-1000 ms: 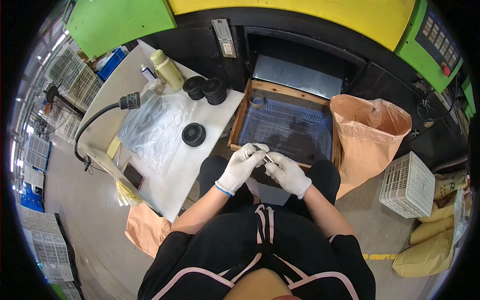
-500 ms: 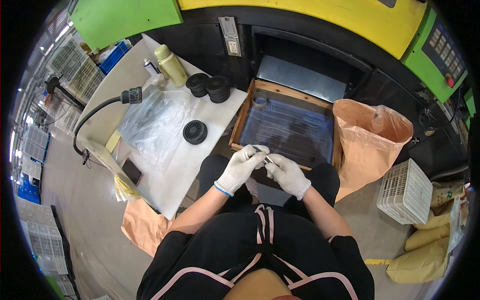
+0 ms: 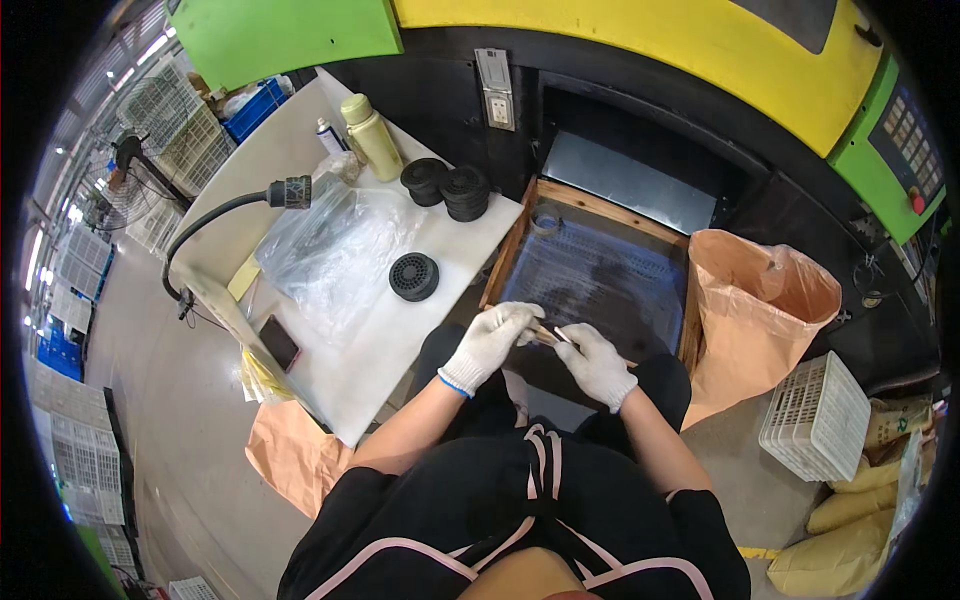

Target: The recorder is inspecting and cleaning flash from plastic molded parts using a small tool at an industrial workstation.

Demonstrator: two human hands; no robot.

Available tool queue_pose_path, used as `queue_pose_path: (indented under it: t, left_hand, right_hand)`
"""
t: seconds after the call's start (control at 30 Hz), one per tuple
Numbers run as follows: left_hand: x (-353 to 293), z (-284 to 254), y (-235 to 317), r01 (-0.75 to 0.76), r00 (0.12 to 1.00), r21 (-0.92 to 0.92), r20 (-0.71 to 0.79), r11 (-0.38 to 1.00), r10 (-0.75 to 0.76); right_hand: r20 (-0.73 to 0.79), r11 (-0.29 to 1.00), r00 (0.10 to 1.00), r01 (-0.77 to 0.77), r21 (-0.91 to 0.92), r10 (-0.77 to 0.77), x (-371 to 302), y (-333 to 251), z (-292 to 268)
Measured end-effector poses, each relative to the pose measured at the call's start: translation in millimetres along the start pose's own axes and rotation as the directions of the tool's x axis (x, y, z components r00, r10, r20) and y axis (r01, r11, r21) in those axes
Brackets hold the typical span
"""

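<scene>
Gloved hands meet above the lap, apparently to keep close work under the eyes: the right hand [image 3: 598, 368] pinches a slim, pale-tipped tool [image 3: 562, 336] between thumb and fingers, while the left hand [image 3: 490, 345] curls its fingertips together, though at this size whatever it grips cannot be told. At left, a pale bench [image 3: 345, 395] bears a black round grille part [image 3: 413, 277] near its edge, seemingly for easy reach, with stacks of similar parts [image 3: 465, 195] farther back. A gooseneck lamp [image 3: 290, 193] arches over it, presumably to light the surface. Ahead, a wood-rimmed tray [image 3: 611, 211] sits below a metal chute [image 3: 630, 180], likely to catch what slides down; a tan sack [image 3: 745, 335] gapes beside it. Beyond, a machine's yellow panel [image 3: 640, 40] is flanked by a control panel [image 3: 908, 140] whose key markings are too small to read.
</scene>
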State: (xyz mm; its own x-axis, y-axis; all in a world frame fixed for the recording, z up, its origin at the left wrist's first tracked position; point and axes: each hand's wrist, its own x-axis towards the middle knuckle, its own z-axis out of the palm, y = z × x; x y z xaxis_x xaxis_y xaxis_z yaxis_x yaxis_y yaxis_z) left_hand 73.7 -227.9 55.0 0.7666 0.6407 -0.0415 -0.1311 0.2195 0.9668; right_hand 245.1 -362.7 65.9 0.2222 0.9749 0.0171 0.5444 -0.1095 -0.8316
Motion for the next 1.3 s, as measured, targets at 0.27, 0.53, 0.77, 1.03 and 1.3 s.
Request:
queue_pose_path:
  t: [0.27,0.53,0.77,1.03,1.3]
  left_hand:
    - [18,-69,-54,-0.069,0.960,0.542,-0.192,0.838,0.203]
    - [42,-94,-48,0.174,0.979,0.171,-0.135,0.970,-0.152]
    - [45,-111,-60,0.026,0.983,-0.110,-0.177,0.994,-0.045]
    - [37,-98,-53,-0.014,0.984,0.115,-0.176,0.993,0.034]
    - [33,-95,-53,0.003,0.978,0.112,-0.206,0.994,0.020]
  right_hand:
    - [0.146,0.755,0.839,-0.537,0.377,0.524,46,78,10]
    - [0.058,0.832,0.832,-0.554,0.043,0.551,63,187,52]
    - [-0.025,0.885,0.912,-0.403,-0.232,0.408,51,153,49]
    - [0.017,0.865,0.892,-0.434,-0.252,0.452,50,150,44]
    - [0.013,0.875,0.901,-0.418,-0.243,0.434,46,141,43]
